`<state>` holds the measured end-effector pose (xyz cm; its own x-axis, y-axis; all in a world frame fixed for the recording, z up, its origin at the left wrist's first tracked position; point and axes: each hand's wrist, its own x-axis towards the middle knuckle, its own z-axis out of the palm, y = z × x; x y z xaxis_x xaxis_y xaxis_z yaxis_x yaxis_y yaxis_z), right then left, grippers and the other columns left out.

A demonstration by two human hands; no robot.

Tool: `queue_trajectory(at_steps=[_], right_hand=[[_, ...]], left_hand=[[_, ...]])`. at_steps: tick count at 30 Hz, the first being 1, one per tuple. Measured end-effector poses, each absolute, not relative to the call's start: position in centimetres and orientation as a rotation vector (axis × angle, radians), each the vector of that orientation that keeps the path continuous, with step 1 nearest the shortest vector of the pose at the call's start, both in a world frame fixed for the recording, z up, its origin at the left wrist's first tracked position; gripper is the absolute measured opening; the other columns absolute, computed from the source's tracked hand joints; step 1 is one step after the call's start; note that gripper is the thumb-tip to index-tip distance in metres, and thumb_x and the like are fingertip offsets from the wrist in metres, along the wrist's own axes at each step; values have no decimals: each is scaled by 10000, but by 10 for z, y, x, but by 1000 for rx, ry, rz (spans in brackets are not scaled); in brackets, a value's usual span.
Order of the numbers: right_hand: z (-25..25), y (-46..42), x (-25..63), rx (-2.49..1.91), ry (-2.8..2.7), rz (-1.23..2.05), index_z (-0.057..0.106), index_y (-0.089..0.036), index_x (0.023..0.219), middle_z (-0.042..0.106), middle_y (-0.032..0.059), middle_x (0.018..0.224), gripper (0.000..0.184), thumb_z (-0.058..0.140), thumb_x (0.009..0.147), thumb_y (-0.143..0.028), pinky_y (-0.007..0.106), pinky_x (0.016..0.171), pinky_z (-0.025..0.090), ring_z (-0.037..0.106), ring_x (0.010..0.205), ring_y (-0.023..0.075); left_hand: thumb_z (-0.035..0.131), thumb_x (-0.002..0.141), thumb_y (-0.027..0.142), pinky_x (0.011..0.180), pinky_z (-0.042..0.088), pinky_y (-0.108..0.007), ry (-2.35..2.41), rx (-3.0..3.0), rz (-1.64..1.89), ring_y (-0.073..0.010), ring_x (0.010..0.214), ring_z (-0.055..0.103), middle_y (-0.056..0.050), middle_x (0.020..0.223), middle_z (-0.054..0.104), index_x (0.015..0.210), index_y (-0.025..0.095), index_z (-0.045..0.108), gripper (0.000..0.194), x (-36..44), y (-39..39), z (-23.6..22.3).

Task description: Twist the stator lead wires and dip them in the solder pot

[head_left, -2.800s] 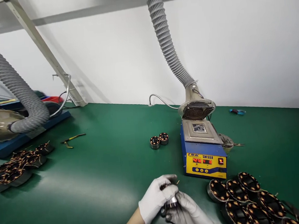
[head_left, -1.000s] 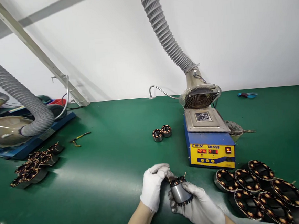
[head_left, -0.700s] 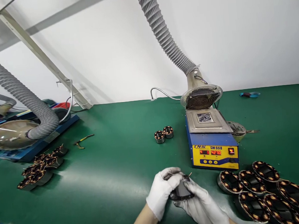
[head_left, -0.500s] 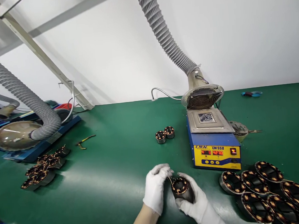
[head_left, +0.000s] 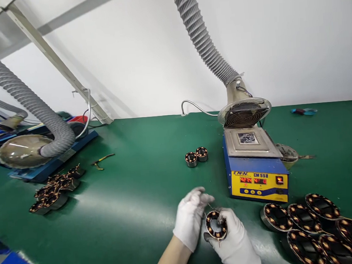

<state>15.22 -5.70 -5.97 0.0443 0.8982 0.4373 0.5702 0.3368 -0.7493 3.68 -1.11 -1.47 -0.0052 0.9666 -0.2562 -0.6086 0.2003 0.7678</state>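
Near the bottom centre, my gloved right hand (head_left: 235, 241) is closed around a small motor stator (head_left: 209, 227), a dark ring with copper windings. Its opening is turned up towards me, and a short wire end sticks out at the bottom. My left hand (head_left: 190, 220), also in a white glove, is just to the left with fingers pinched at a thin lead wire (head_left: 211, 207) above the ring. The fingertips partly hide that wire.
Two small stators (head_left: 196, 157) stand mid-table. Larger stators (head_left: 304, 218) crowd the right front; more lie in a cluster (head_left: 58, 188) at left near yellow-handled cutters (head_left: 100, 161). A blue solder pot (head_left: 256, 170) reading 427 stands under a fume hood (head_left: 244, 112).
My right hand has tilted the stator so its open face turns towards me. The left hand has shifted slightly up and right, and the view has moved a little.
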Motion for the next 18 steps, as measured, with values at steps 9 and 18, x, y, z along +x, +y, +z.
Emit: queue_trajectory(at_steps=[9,18], right_hand=[[-67,-56,152,-1362,-1637,367,462,-233,876,615,60,834,371,652,560,-191,341,636,487,605,717,229],[-70,-57,152,-1372,-1671,412,454,-238,919,617,70,898,407,639,565,-162,361,684,490,608,782,247]], left_hand=[[652,619,253,595,417,-261,1265,1068,773,-163,598,548,-34,598,630,639,111,688,148,24,-6,1],[779,566,340,774,443,-292,1221,943,916,-212,820,598,-92,860,683,942,107,683,452,14,-2,4]])
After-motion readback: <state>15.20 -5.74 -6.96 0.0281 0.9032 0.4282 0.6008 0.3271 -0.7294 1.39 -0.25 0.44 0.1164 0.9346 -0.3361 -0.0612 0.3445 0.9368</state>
